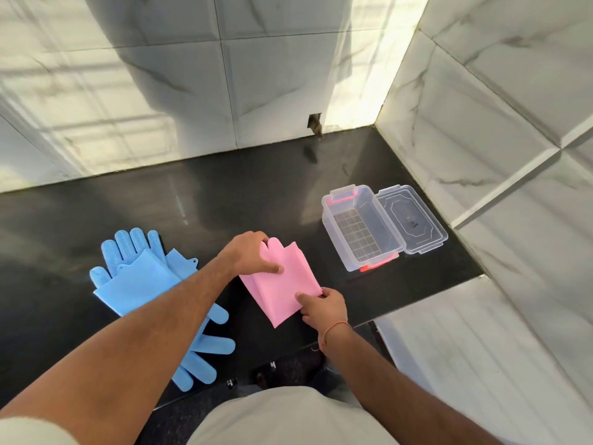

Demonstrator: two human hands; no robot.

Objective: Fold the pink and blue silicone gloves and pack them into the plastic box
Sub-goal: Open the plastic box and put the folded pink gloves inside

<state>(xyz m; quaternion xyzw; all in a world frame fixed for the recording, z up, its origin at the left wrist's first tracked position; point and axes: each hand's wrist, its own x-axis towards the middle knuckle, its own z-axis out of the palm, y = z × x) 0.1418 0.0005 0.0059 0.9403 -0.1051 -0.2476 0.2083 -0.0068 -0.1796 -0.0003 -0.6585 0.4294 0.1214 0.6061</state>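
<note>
Left hand (253, 253): fingers curled over the far edge of the folded pink gloves (282, 290), thumb pressed flat on the top layer; a closed pinch on the silicone. Right hand (324, 305): fingers closed on the near right corner of the same bundle, index finger laid along its top. The bundle is held between both hands, over the dark counter (224, 200) just in front of the body. Whether it rests on the counter or is lifted slightly cannot be told. One rounded fingertip of a glove is seen protruding at the far edge beside the left hand.

Risk, as judged: silicone is springy, so the fold is likely to open if either pinch is relaxed during the carry. A bundle that has sprung open may catch on the box rim instead of dropping in.

Surroundings: the plastic box (359, 226) stands open to the right and farther off, apparently empty, red clips at both ends. Its lid (412, 220) lies flat, touching the box on the right side. The blue gloves (138, 277) lie unfolded to the left, overlapping, partly hidden under the left forearm. The path from bundle to box is unobstructed. Tiled walls close in behind and on the right.
</note>
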